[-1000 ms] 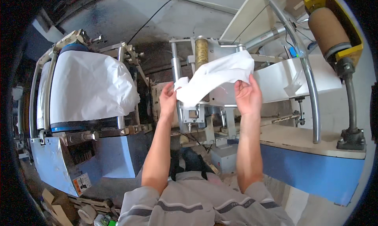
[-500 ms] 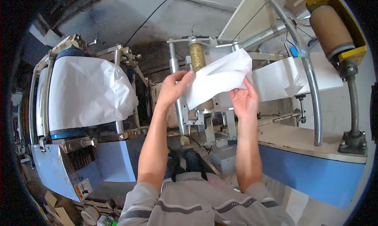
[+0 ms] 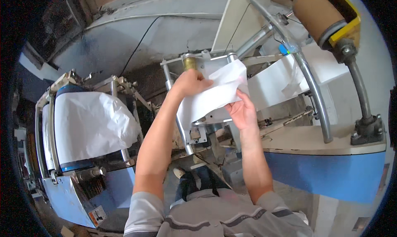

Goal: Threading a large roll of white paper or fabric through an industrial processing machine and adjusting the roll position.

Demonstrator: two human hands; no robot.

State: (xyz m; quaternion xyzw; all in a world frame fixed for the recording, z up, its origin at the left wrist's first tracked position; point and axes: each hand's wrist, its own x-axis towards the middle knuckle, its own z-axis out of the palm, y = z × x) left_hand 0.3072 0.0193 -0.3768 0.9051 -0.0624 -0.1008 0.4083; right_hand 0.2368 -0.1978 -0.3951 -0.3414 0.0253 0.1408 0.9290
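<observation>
I hold a white sheet of plastic film up in front of me with both hands. My left hand grips its upper left edge, close to a brass-coloured roller end on the machine frame. Lower down, my right hand supports the sheet from beneath at its right side. The sheet hangs slightly crumpled between the two hands. Behind it a white film web runs to the right across the machine.
A large roll of white film sits in a blue machine at the left. A brown cardboard core on a yellow bracket is at top right. A curved metal bar stands on a blue-sided bench.
Both hands have shifted the sheet: my left hand rose and closed over its top edge, and my right hand dropped under its lower right side. The view has tilted.
</observation>
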